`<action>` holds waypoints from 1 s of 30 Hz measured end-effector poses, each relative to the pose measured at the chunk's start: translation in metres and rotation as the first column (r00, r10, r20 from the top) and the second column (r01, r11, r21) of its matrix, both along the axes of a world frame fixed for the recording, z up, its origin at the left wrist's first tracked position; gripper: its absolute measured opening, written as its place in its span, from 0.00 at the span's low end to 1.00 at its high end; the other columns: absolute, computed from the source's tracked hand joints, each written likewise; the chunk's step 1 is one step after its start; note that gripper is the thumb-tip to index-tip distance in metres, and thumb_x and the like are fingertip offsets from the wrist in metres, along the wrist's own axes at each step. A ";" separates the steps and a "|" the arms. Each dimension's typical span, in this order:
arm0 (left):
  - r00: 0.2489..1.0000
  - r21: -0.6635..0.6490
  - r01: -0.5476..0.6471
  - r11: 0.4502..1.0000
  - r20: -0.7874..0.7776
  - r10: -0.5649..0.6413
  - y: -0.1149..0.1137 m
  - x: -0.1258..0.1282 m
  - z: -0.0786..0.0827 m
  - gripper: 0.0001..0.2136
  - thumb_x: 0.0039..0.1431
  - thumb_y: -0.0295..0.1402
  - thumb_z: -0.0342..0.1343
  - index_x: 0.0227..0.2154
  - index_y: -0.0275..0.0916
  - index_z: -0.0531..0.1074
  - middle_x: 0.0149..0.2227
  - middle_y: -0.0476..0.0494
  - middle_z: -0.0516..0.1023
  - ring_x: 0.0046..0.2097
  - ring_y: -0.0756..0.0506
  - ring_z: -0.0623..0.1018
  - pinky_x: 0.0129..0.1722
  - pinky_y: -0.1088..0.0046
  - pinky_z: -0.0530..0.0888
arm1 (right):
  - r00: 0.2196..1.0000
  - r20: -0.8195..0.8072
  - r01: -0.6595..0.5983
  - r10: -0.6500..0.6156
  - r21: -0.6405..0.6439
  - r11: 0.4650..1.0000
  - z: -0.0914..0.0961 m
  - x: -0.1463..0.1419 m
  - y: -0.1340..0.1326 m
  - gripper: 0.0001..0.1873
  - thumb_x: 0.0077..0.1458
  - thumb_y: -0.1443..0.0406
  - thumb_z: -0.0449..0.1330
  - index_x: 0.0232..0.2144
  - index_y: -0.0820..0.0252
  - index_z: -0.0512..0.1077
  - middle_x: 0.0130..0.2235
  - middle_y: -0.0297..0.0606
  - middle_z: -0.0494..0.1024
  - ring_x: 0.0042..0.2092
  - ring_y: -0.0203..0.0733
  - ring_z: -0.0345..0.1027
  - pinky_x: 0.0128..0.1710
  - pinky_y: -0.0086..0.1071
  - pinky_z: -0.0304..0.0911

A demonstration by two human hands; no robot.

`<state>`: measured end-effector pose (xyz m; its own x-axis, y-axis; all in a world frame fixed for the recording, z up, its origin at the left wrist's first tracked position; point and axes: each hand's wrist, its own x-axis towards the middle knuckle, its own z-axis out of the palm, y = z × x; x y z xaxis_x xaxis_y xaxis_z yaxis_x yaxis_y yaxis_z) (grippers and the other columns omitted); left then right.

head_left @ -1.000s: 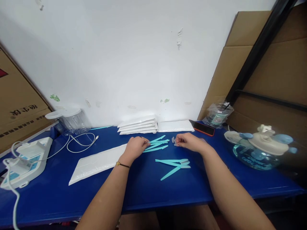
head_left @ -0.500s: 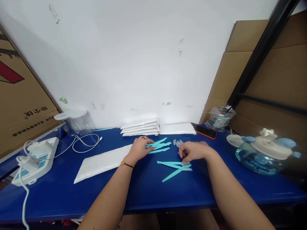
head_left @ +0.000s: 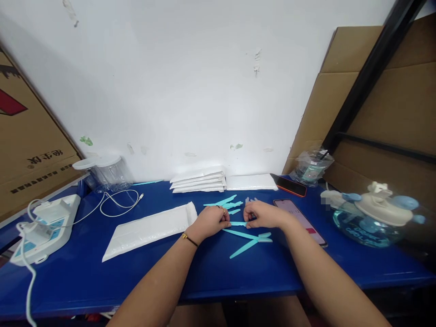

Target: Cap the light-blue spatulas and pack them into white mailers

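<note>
Left hand (head_left: 211, 221) and right hand (head_left: 262, 214) now together mid-table, fingertips pinched on opposite ends of one teal plastic stick (head_left: 238, 223). Half a second back: left on the rear stick pile (head_left: 225, 203), right at the front pile (head_left: 252, 237). Reads as one stick singled out, held low over the blue table (head_left: 204, 272), between both piles

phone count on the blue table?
2. The red-edged phone lies at the back, right of the white envelopes. The screen-up phone lies just right of the right hand. Others could be hidden.
</note>
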<state>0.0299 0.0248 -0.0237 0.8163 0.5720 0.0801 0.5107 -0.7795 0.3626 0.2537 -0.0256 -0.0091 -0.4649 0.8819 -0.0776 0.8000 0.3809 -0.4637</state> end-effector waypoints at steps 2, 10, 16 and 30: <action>1.000 0.001 -0.006 1.000 0.008 0.006 0.002 0.000 0.000 0.06 0.54 0.37 0.56 0.27 0.41 0.72 0.28 0.51 0.75 0.31 0.50 0.72 0.29 0.76 0.62 | 1.000 0.007 0.024 -0.024 -0.023 0.999 0.000 0.002 0.000 0.08 0.45 0.60 0.63 0.25 0.60 0.73 0.28 0.35 0.73 0.30 0.36 0.65 0.30 0.27 0.56; 0.956 0.133 -0.293 0.947 0.063 0.287 0.024 -0.020 0.014 0.06 0.55 0.37 0.54 0.30 0.41 0.72 0.32 0.49 0.76 0.36 0.47 0.73 0.34 0.73 0.63 | 0.920 -0.188 0.353 -0.344 0.015 0.935 0.006 0.027 0.004 0.07 0.47 0.62 0.59 0.26 0.61 0.73 0.28 0.37 0.77 0.30 0.38 0.68 0.28 0.27 0.59; 0.949 0.133 -0.309 0.942 0.106 0.296 0.020 -0.022 0.017 0.09 0.52 0.40 0.56 0.35 0.42 0.72 0.36 0.47 0.75 0.40 0.45 0.73 0.38 0.71 0.65 | 0.916 -0.251 0.322 -0.313 -0.005 0.947 0.009 0.029 -0.002 0.10 0.45 0.60 0.60 0.29 0.62 0.73 0.30 0.38 0.77 0.30 0.38 0.68 0.29 0.28 0.60; 0.994 -0.106 -0.076 0.991 0.070 0.084 0.002 -0.005 0.004 0.10 0.57 0.40 0.51 0.31 0.40 0.72 0.29 0.49 0.74 0.30 0.49 0.71 0.28 0.75 0.62 | 0.917 -0.326 0.137 -0.229 -0.282 0.950 0.024 0.026 -0.012 0.23 0.47 0.50 0.59 0.36 0.64 0.74 0.30 0.38 0.76 0.26 0.35 0.66 0.27 0.29 0.62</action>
<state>0.0248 0.0268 -0.0198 0.7615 0.6437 0.0758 0.5387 -0.6936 0.4783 0.2794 -0.0372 0.0148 -0.3350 0.9272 -0.1674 0.6125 0.0793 -0.7864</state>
